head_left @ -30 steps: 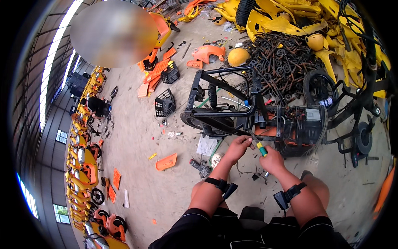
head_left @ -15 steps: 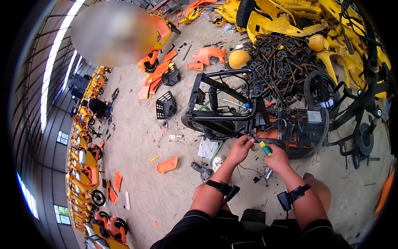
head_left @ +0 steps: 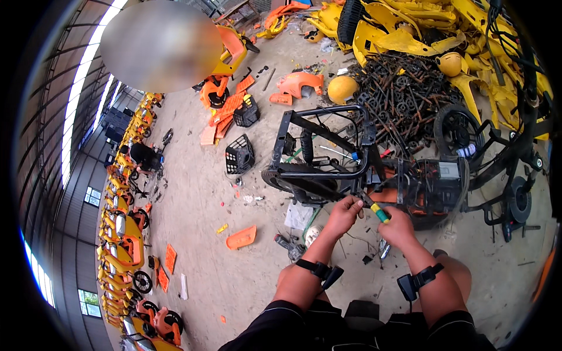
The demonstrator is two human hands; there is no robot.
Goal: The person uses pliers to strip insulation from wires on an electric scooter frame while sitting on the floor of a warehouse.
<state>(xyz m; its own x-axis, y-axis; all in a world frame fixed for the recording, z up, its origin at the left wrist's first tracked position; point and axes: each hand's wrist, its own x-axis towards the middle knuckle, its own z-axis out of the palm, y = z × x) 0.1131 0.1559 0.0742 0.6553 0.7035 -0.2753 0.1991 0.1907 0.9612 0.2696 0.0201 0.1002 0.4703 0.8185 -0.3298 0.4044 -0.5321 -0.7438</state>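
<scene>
A black scooter frame [head_left: 328,174] lies stripped on the concrete floor ahead of me. My right hand [head_left: 398,227] is closed around a screwdriver [head_left: 380,213] with a yellow and green handle, whose shaft points up and left toward the frame. Beside its tip, my left hand [head_left: 345,214] is closed in a pinch at the frame's lower edge. What its fingers hold is too small to make out. Just right of the hands sits the scooter's middle section [head_left: 424,181], with wires and orange parts showing.
A power tool [head_left: 290,247] lies left of my left forearm. Black baskets [head_left: 239,154] and orange panels [head_left: 241,238] are scattered on the left floor. Rusty metal parts [head_left: 401,90] and yellow body panels [head_left: 410,41] are heaped behind the frame. Scooters [head_left: 126,240] line the far left.
The whole view has shifted slightly. Both hands stay at the same part of the frame; the right hand and screwdriver have moved slightly down and right.
</scene>
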